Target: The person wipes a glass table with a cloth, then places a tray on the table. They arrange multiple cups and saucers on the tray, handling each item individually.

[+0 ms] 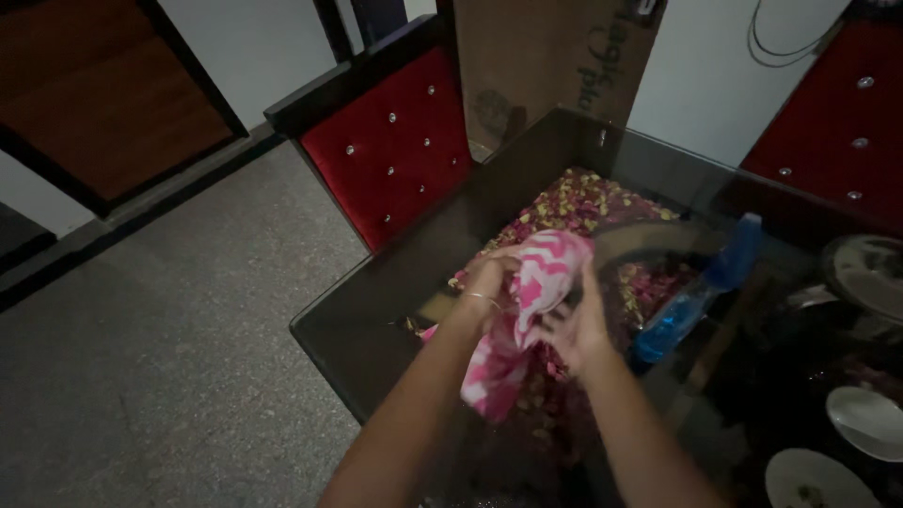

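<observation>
Both my hands hold a pink and white zigzag cloth (527,320) above the corner of a dark glass table (376,320). My left hand (491,277), with a thin bangle on its wrist, grips the cloth's upper left side. My right hand (576,329) clasps the cloth from the right, fingers curled into the fabric. The cloth's lower end hangs down between my forearms. Dried pink and yellow petals (583,202) show under the glass top beneath my hands.
A blue spray bottle (696,296) lies on the table right of my hands. White plates (865,423) and dishes sit at the right edge. Red padded chairs (390,141) stand behind the table, with a cardboard box (536,56) beyond. Grey floor (169,339) lies to the left.
</observation>
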